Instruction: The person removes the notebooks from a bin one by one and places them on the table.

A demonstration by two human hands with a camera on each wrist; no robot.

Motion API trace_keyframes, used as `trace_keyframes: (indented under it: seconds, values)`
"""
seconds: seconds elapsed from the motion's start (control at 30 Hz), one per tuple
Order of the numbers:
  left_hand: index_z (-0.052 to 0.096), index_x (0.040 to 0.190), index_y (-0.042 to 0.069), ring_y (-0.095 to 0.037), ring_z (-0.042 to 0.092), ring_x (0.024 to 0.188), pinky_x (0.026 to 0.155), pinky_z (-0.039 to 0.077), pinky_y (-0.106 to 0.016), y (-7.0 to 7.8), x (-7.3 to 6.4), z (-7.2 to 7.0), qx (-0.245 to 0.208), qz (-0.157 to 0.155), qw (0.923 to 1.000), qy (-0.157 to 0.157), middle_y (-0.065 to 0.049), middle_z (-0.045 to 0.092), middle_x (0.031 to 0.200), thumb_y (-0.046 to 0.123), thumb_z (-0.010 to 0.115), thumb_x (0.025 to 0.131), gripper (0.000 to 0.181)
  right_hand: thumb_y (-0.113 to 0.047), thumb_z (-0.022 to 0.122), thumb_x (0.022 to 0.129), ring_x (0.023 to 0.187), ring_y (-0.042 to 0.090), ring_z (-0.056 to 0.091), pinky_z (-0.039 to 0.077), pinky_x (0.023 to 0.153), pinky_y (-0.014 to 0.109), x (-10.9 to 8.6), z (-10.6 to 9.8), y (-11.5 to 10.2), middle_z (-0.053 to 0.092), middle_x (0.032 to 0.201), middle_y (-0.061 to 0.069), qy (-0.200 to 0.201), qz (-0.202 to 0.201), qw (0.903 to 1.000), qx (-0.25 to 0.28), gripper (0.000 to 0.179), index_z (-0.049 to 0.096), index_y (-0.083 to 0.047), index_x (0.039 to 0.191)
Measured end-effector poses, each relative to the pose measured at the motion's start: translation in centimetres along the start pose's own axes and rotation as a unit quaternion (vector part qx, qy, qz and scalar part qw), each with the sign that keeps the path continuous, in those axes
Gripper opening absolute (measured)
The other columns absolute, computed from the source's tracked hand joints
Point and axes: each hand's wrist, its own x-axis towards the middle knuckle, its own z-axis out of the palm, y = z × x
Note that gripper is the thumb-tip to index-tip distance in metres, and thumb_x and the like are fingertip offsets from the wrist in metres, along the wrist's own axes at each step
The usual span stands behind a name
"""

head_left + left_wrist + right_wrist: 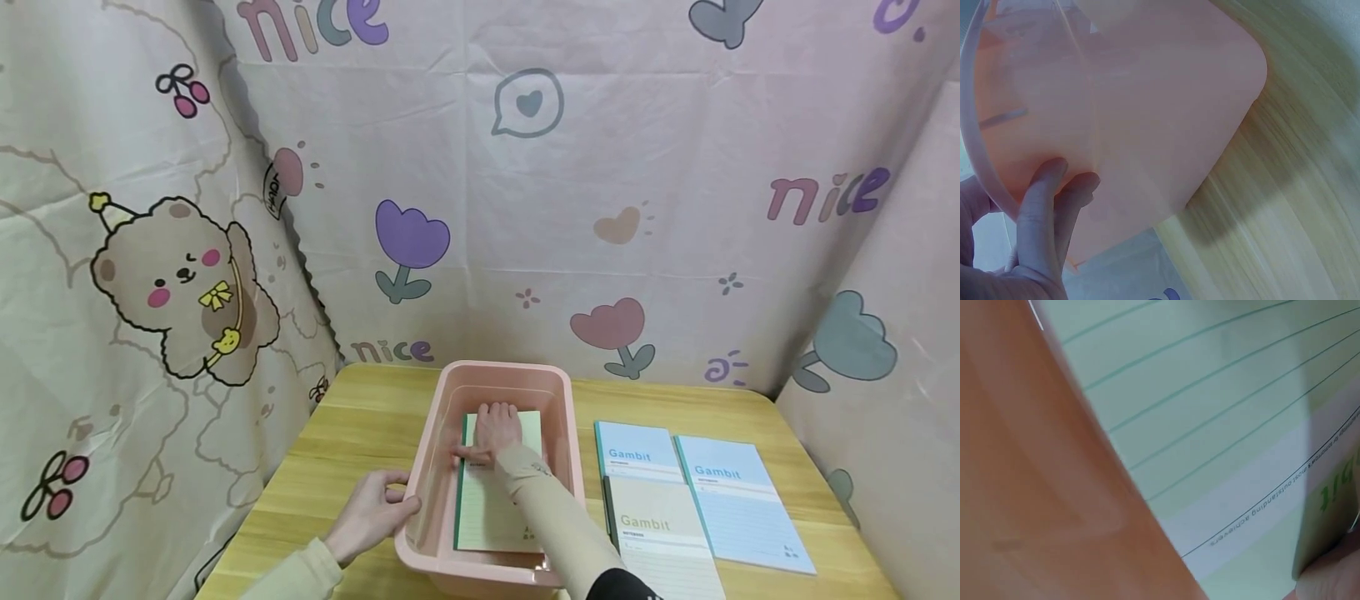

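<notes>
A pink plastic bin (426,467) stands on the wooden table. My left hand (372,512) grips its rim at the near left, thumb at the rim; in the left wrist view, two fingers (1038,206) lie against the bin's outer wall (1166,125). Inside the bin lies a light green lined notebook (491,508) with a darker green spine. My right hand (498,429) rests on the upper part of this notebook, thumb spread to the left past the spine. The right wrist view shows the notebook's lined cover (1210,412) close up, with a fingertip (1329,581) at its edge.
Right of the bin lie a small blue Gambit notebook (637,446), a beige one (660,508) overlapping it, and a larger blue one (750,508). Patterned cloth (510,208) hangs behind the wooden table (375,400) and at both sides.
</notes>
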Motion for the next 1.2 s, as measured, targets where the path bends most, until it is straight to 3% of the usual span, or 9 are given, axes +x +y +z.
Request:
trace_keyframes:
  seconds: [0.2,0.6,0.87,1.2]
  values:
    - [0.049,0.128,-0.024,-0.033,0.076,0.083,0.065,0.065,-0.036,0.0,0.0,0.1,0.000,-0.005,1.0000,0.004,-0.029,0.075,0.097,0.004,0.059,0.086,0.052,-0.080,0.064,0.071,0.099,0.026,0.060,0.048,0.090,0.037,0.3,-0.1,0.3,0.066,0.103,0.011,0.002,0.002,1.0000,-0.004,0.079,0.056,-0.009,0.105]
    - [0.049,0.128,-0.023,-0.036,0.076,0.084,0.065,0.066,-0.036,0.0,0.2,0.1,0.010,-0.017,0.9998,0.008,-0.033,0.073,0.101,0.004,0.059,0.086,0.052,-0.082,0.057,0.075,0.093,0.023,0.059,0.049,0.088,0.038,0.4,-1.9,0.6,0.066,0.100,0.010,-0.004,-0.021,0.9997,0.013,0.080,0.057,-0.008,0.105]
    - [0.047,0.129,-0.025,-0.036,0.076,0.084,0.067,0.066,-0.038,0.0,0.0,0.1,0.005,-0.011,0.9999,0.005,-0.035,0.072,0.101,0.004,0.059,0.087,0.052,-0.079,0.061,0.075,0.110,0.031,0.061,0.050,0.098,0.042,0.5,-3.7,1.7,0.067,0.117,0.015,-0.005,-0.020,0.9984,0.052,0.084,0.056,-0.005,0.115]
    - [0.047,0.129,-0.024,-0.037,0.076,0.084,0.067,0.066,-0.038,0.1,0.0,0.0,0.002,-0.011,0.9999,-0.001,-0.034,0.072,0.101,0.004,0.059,0.087,0.052,-0.070,0.066,0.078,0.091,0.027,0.060,0.049,0.084,0.040,0.7,-6.5,2.6,0.063,0.094,0.011,0.010,-0.038,0.9954,0.087,0.067,0.052,-0.007,0.098]
